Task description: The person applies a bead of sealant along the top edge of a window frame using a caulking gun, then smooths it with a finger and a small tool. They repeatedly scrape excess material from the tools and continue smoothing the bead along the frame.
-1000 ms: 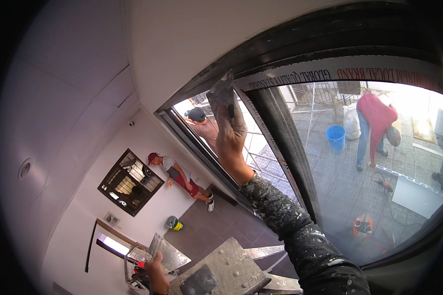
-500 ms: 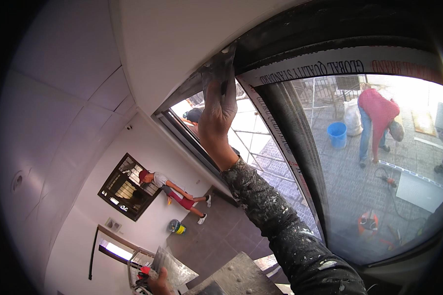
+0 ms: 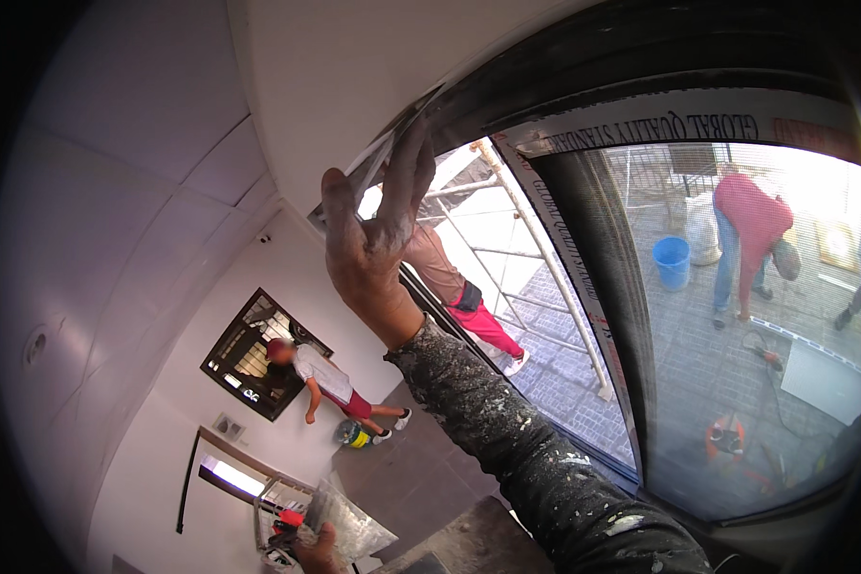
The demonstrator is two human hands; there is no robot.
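My right hand (image 3: 378, 253), in a dark sleeve spattered with white paint, is raised to the upper corner of the dark window frame (image 3: 545, 91). Its fingers stretch along the frame's edge beside the white wall, the thumb standing apart. A thin, pale strip or film (image 3: 437, 99) shows near the fingertips; whether they touch it I cannot tell. Low at the left, my left hand (image 3: 319, 550) is partly cut off by the lower edge. It appears to grip a flat, grey-white smeared plate (image 3: 352, 521), whose handle is hidden.
Beneath my right arm lies a grey-stained board (image 3: 483, 540). A person in red shorts (image 3: 330, 373) stands indoors near a bucket (image 3: 354, 433). Outside are white scaffolding (image 3: 521, 253), a person in pink trousers (image 3: 464, 297), a bending person in red (image 3: 751, 215) and a blue bucket (image 3: 672, 263).
My right hand has shifted left and lower, its thumb now spread from the fingers. The person outside by the scaffolding has come further into view; the indoor person's arm has moved.
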